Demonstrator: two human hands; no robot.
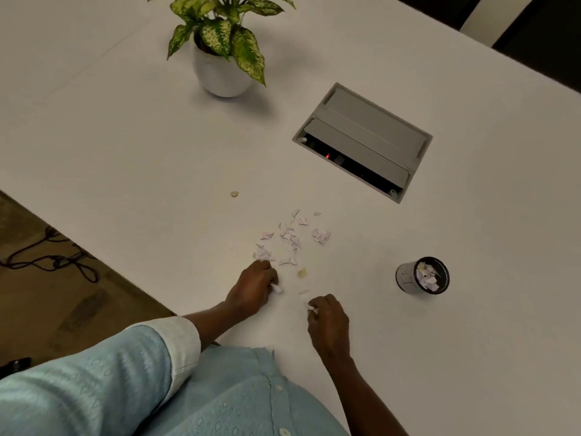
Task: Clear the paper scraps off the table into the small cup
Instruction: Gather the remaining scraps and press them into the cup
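Several small white paper scraps (290,239) lie scattered on the white table (125,136), just beyond my hands. My left hand (256,286) rests on the table at the near edge of the pile, fingers closed on a white scrap. My right hand (327,319) sits a little nearer and to the right, pinching another scrap at its fingertips. The small dark cup (423,275) stands to the right of both hands, with several scraps inside it. Two tan bits (301,272) lie apart from the pile, one near my left hand, one farther left.
A potted plant (221,45) in a white pot stands at the back. A grey cable box (363,140) is set into the table behind the scraps, its lid partly open. The table's left edge drops to a carpeted floor with cables (53,256).
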